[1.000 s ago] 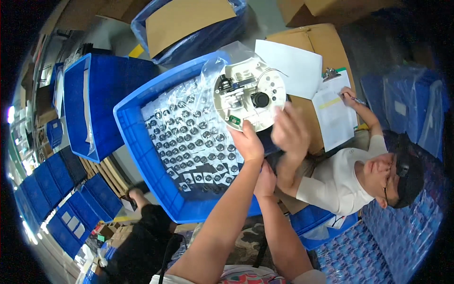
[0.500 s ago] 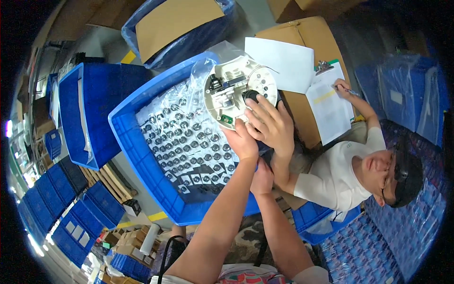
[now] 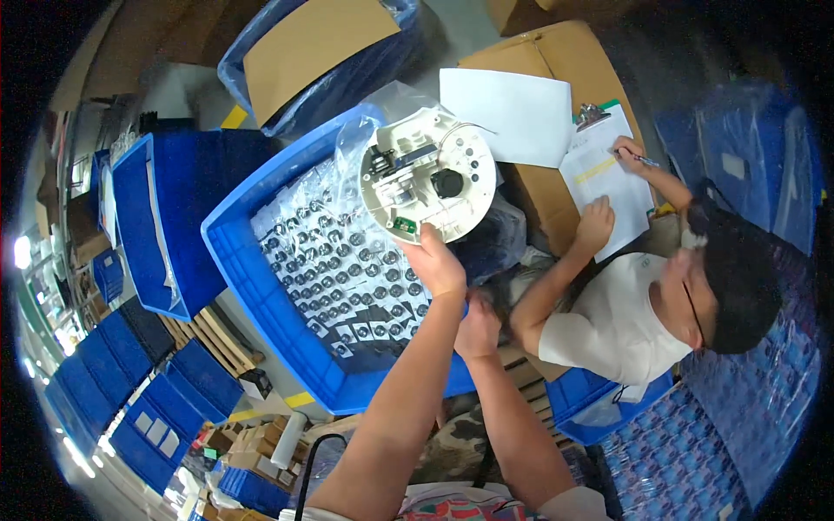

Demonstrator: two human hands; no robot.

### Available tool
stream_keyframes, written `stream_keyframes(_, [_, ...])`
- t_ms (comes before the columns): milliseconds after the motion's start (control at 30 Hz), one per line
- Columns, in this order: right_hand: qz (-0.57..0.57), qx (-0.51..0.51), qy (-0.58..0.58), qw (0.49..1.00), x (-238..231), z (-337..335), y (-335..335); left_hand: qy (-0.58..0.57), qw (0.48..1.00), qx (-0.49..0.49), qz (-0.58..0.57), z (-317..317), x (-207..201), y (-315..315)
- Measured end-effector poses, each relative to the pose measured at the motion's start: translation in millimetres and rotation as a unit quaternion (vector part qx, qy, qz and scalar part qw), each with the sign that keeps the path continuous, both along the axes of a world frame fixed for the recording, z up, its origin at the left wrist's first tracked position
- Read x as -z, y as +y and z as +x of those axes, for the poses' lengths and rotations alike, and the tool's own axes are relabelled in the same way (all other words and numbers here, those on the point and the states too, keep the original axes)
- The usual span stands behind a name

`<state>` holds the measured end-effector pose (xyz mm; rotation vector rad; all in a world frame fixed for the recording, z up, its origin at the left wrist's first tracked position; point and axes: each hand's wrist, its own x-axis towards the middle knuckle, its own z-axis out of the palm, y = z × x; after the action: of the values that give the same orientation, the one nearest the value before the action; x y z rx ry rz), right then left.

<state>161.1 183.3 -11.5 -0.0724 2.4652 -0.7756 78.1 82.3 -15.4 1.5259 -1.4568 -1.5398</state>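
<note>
My left hand (image 3: 434, 265) is closed on the near edge of a round white plastic housing (image 3: 473, 204), thumb over the rim. The housing is tilted so that its inside shows: a black round part (image 3: 447, 183), a small green circuit board (image 3: 405, 225), a dark module and a thin loose wire. Beneath it stands a blue bin (image 3: 261, 326) holding rows of small black round parts (image 3: 354, 270) on white, under clear plastic. My right hand (image 3: 479, 328) is closed at the bin's right rim, beside my left forearm; its fingertips are partly hidden.
A co-worker at the right writes with a pen on a clipboard (image 3: 599, 161) lying on a cardboard box (image 3: 556, 52). A white sheet (image 3: 508, 113) lies beside it. More blue bins (image 3: 187, 200) stand left, and a plastic-lined bin with a cardboard sheet (image 3: 321, 52) stands beyond.
The co-worker's hand has left the black round part inside the housing and now rests on the clipboard paper. The housing has shifted slightly left in my left hand; my right hand stays at the rim.
</note>
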Motion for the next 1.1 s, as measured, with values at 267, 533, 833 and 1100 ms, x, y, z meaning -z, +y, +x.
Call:
stream_keyframes(267, [-0.012,-0.022,-0.014,1.000,-3.4,1.5,-5.1,-0.007,0.999,-0.034,0.006,4.0,6.7,-6.2])
stream_keyframes(533, [0.002,-0.018,0.033,0.999,-11.8,-5.2,-9.8,0.039,0.999,-0.025,-0.026,2.4,11.6,-10.9])
stream_keyframes(833, [-0.025,-0.033,0.029,0.999,-4.8,-1.6,-7.0,-0.037,0.996,-0.033,-0.073,6.9,21.0,-15.0])
stream_keyframes(1100, [-0.056,-0.027,0.017,0.998,-8.0,-4.4,-5.8,-0.054,0.997,-0.030,-0.047,3.8,12.1,-15.7])
